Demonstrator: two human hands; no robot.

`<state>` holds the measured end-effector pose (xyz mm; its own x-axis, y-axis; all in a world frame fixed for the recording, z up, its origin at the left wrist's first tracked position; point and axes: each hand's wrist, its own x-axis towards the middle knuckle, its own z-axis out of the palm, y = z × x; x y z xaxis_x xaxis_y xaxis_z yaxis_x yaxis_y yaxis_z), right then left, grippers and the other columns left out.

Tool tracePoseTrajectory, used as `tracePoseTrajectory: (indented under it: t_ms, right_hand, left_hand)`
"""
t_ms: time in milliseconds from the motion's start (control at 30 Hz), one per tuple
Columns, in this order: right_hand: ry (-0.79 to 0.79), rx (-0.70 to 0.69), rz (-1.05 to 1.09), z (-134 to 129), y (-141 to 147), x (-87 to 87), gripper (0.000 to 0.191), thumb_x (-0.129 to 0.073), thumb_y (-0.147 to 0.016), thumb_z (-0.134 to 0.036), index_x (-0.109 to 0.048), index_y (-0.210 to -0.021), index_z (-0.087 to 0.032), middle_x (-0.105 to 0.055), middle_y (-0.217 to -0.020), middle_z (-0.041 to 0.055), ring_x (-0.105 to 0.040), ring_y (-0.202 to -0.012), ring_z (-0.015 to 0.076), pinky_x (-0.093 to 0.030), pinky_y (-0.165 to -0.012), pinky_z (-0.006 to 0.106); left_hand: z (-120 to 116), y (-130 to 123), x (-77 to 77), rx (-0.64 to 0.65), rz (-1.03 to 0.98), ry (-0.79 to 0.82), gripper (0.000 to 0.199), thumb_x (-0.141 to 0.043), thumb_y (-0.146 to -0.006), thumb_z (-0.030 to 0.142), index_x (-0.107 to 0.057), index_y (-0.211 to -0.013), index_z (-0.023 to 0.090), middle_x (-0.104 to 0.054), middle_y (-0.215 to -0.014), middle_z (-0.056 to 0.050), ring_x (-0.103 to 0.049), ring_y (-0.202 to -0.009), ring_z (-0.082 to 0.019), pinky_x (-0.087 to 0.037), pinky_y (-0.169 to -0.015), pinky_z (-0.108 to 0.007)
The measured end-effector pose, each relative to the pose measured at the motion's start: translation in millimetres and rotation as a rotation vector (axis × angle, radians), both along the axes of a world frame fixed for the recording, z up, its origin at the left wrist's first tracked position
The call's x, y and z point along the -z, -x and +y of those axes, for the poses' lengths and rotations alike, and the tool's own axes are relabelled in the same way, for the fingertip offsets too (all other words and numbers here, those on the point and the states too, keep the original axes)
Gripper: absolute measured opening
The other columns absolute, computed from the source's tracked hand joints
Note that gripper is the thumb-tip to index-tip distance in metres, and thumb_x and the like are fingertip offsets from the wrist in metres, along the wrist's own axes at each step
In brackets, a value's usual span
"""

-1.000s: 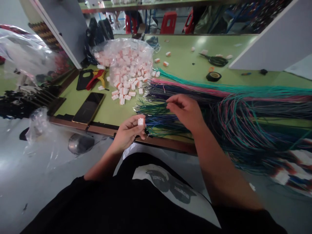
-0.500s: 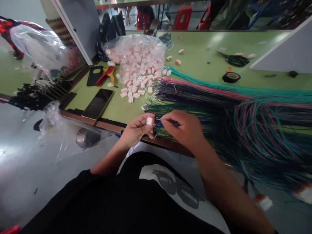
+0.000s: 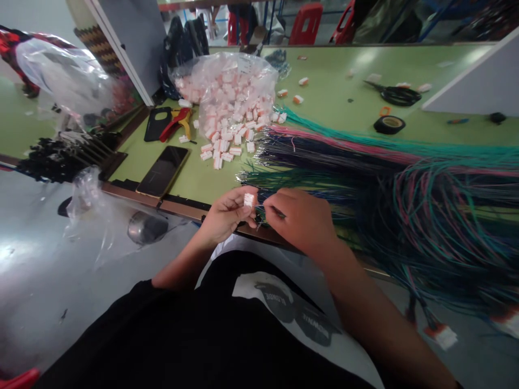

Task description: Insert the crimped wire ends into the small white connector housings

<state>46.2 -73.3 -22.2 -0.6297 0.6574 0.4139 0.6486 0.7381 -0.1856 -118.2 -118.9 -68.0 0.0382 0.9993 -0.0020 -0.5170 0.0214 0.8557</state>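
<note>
A small white and orange connector (image 3: 250, 200) is pinched between the thumb and fingers of my left hand (image 3: 227, 215), at the front edge of the green table. Just right of it, my right hand (image 3: 302, 219) is closed in a pinch on a thin wire whose end points at the connector. Bundles of teal wires (image 3: 348, 138), pink wires and dark wires (image 3: 316, 156) lie behind and right of my hands. Beyond my left hand, many like connectors spill from a clear plastic bag (image 3: 239, 81).
Left of the connectors lie a phone (image 3: 163, 172), red and yellow pliers (image 3: 177, 124) and a black case (image 3: 157, 124). Black scissors (image 3: 399, 95) and a tape roll (image 3: 389, 125) lie at the back right. Finished-looking connectors (image 3: 441, 335) hang off the front edge at right.
My right hand has moved slightly left, closer to the connector in my left hand. The left hand keeps its hold. The view has shifted slightly.
</note>
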Motion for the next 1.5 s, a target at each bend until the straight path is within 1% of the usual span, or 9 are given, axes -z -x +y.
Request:
tracePoseTrajectory:
  t_ms: [400,600,867,1033,1067,1167,1233,1333,1500]
  right_hand:
    - [0.145,0.077,-0.09,-7.0,10.9,3.4,0.026,-0.045,-0.085,-0.018,-0.062,-0.065,-0.019,-0.064,-0.069,0.0034,-0.053,-0.067,0.014,-0.019,-0.054,0.028]
    - [0.382,0.023,0.084,0.1,0.7,4.6,0.014,-0.049,-0.081,-0.019,-0.061,-0.074,-0.02,-0.064,-0.074,0.002,-0.055,-0.07,0.0143,-0.033,-0.062,0.026]
    - [0.398,0.007,0.152,-6.0,9.4,17.7,0.019,-0.048,-0.081,-0.017,-0.059,-0.065,-0.019,-0.062,-0.069,0.0026,-0.053,-0.068,0.0139,-0.034,-0.063,0.025]
    - [0.581,-0.178,0.109,21.7,-16.8,-5.8,0.018,-0.052,-0.084,-0.022,-0.07,-0.082,-0.021,-0.072,-0.082,0.0013,-0.061,-0.073,0.0141,-0.042,-0.068,0.025]
    - [0.572,-0.15,0.074,34.4,-28.3,-13.1,0.019,-0.054,-0.084,-0.025,-0.072,-0.089,-0.022,-0.073,-0.087,0.0017,-0.064,-0.078,0.0156,-0.044,-0.071,0.026]
    - [0.259,0.322,-0.076,75.8,-64.5,-26.6,0.029,-0.049,-0.085,-0.018,-0.075,-0.097,-0.023,-0.074,-0.099,0.007,-0.065,-0.091,0.0231,-0.046,-0.077,0.033]
    - [0.201,0.543,-0.312,96.4,-81.6,-25.5,0.035,-0.047,-0.082,-0.012,-0.076,-0.1,-0.022,-0.073,-0.106,0.0102,-0.065,-0.097,0.0278,-0.047,-0.079,0.037]
    - [0.238,0.612,-0.562,107.5,-89.3,-15.8,0.04,-0.048,-0.082,-0.013,-0.074,-0.11,-0.021,-0.071,-0.114,0.0128,-0.065,-0.102,0.0297,-0.049,-0.08,0.039]
    - [0.209,0.546,-0.566,103.2,-83.5,-8.0,0.042,-0.044,-0.087,-0.017,-0.07,-0.12,-0.019,-0.068,-0.122,0.0138,-0.062,-0.11,0.0302,-0.049,-0.084,0.039]
  left_hand:
    - [-0.2,-8.7,6.3,-0.126,0.094,-0.065,0.029,-0.084,-0.066,0.025,-0.075,-0.093,0.02,-0.07,-0.073,0.001,-0.064,-0.065,-0.01,-0.056,-0.06,-0.021]
    - [-1.4,-8.9,6.0,-0.129,0.109,-0.031,0.032,-0.085,-0.064,0.026,-0.076,-0.094,0.02,-0.071,-0.072,0.002,-0.066,-0.064,-0.011,-0.058,-0.061,-0.023]
    - [-3.7,-7.6,3.4,-0.132,0.153,0.035,0.035,-0.086,-0.061,0.025,-0.076,-0.095,0.019,-0.071,-0.072,0.001,-0.065,-0.062,-0.01,-0.059,-0.062,-0.024]
    - [-3.9,-6.8,1.3,-0.064,0.066,-0.011,0.032,-0.087,-0.061,0.024,-0.077,-0.092,0.02,-0.069,-0.069,0.002,-0.065,-0.058,-0.009,-0.058,-0.056,-0.021]
    - [-4.0,-6.3,1.4,-0.051,0.048,-0.03,0.032,-0.086,-0.062,0.023,-0.077,-0.092,0.021,-0.069,-0.069,0.002,-0.065,-0.058,-0.009,-0.058,-0.056,-0.021]
    - [-4.4,-5.4,2.5,-0.039,0.036,-0.051,0.031,-0.086,-0.063,0.024,-0.077,-0.093,0.021,-0.069,-0.07,0.002,-0.065,-0.058,-0.009,-0.058,-0.055,-0.021]
    - [-4.6,-5.4,3.5,-0.035,0.033,-0.052,0.032,-0.087,-0.063,0.024,-0.077,-0.093,0.021,-0.069,-0.07,0.002,-0.065,-0.057,-0.009,-0.058,-0.055,-0.021]
    - [-4.6,-5.4,4.4,-0.023,0.03,-0.062,0.03,-0.086,-0.064,0.022,-0.077,-0.094,0.022,-0.07,-0.072,0.001,-0.065,-0.058,-0.009,-0.058,-0.055,-0.021]
    - [-4.5,-4.0,3.8,0.0,0.06,-0.075,0.028,-0.084,-0.066,0.022,-0.077,-0.093,0.021,-0.069,-0.071,0.002,-0.064,-0.057,-0.009,-0.057,-0.054,-0.02]
